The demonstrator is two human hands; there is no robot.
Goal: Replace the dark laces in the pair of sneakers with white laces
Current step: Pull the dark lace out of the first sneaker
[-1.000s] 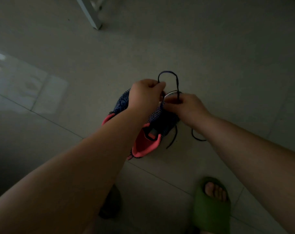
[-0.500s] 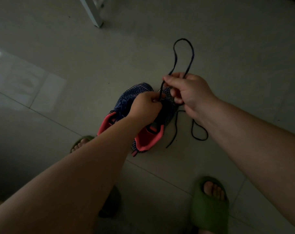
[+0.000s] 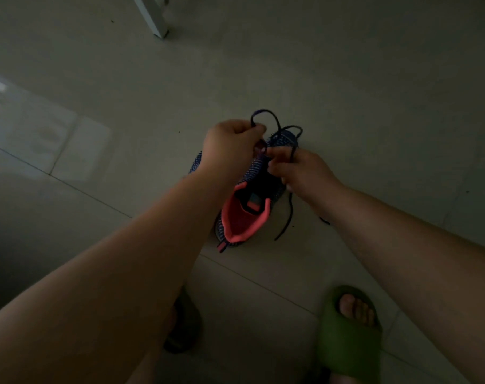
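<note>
A dark blue knit sneaker (image 3: 252, 206) with a pink lining stands on the tiled floor, heel toward me. A second sneaker of the same knit (image 3: 194, 164) peeks out behind my left forearm, mostly hidden. My left hand (image 3: 230, 145) hovers over the sneaker's toe end and pinches a loop of the dark lace (image 3: 263, 117) that rises above it. My right hand (image 3: 299, 170) sits just right of the tongue and pinches another strand of the same lace. One loose lace end (image 3: 287, 217) trails on the floor to the sneaker's right. No white lace is in view.
My feet wear green slides, one at the lower right (image 3: 349, 336) and one (image 3: 184, 325) half hidden under my left arm. A white furniture leg (image 3: 155, 18) stands at the top. Grey floor tiles surround the sneakers, and the light is dim.
My right hand has dropped from its raised position down to the sneaker's tongue, so the tall lace loop is much shorter. My left hand has moved up toward the toe and now holds the loop.
</note>
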